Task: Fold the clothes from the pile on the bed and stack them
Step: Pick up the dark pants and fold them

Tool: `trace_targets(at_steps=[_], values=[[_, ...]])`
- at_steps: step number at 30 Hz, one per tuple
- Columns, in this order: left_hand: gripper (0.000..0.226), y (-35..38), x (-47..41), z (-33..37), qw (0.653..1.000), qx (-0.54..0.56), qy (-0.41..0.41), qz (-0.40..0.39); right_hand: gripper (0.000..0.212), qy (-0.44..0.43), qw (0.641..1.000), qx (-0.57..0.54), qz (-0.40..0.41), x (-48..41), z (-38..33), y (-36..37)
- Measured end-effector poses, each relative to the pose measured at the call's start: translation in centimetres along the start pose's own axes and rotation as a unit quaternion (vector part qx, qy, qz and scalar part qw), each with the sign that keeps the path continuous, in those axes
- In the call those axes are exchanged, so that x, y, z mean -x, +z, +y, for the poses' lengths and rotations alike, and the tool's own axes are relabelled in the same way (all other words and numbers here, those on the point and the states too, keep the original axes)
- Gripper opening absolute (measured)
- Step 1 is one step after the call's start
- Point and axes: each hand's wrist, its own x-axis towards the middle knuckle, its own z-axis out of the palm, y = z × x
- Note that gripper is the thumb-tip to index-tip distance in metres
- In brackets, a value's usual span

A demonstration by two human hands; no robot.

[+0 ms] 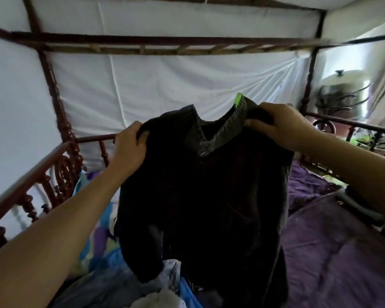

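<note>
A dark shirt with a grey collar and a green tag hangs upright in the air over the bed. My left hand grips its left shoulder. My right hand pinches the right shoulder beside the collar. The shirt's hem reaches down to the pile of clothes at the bottom of the view, where light grey, white and blue pieces lie mixed. Much of the pile is hidden behind the hanging shirt.
A purple blanket covers the bed on the right. Red turned-wood bed rails run along the left side and the far end. White cloth hangs behind the frame. A large metal pot stands beyond the right rail.
</note>
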Motion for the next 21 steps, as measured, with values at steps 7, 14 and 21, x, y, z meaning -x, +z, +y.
trace_targets(at_steps=[7,14,21], values=[[0.025,5.1,0.2,0.8,0.979,-0.137,0.129,-0.079,0.027,0.026,0.998,-0.019,-0.047,5.5,3.2,-2.5],[0.061,9.3,1.0,4.2,0.95,-0.071,0.195,-0.234,0.03,0.112,0.984,-0.109,-0.082,11.5,10.0,-3.2],[0.035,18.4,1.4,5.5,0.894,-0.243,0.171,-0.336,0.02,0.153,0.972,-0.17,-0.061,15.8,18.5,-1.8]])
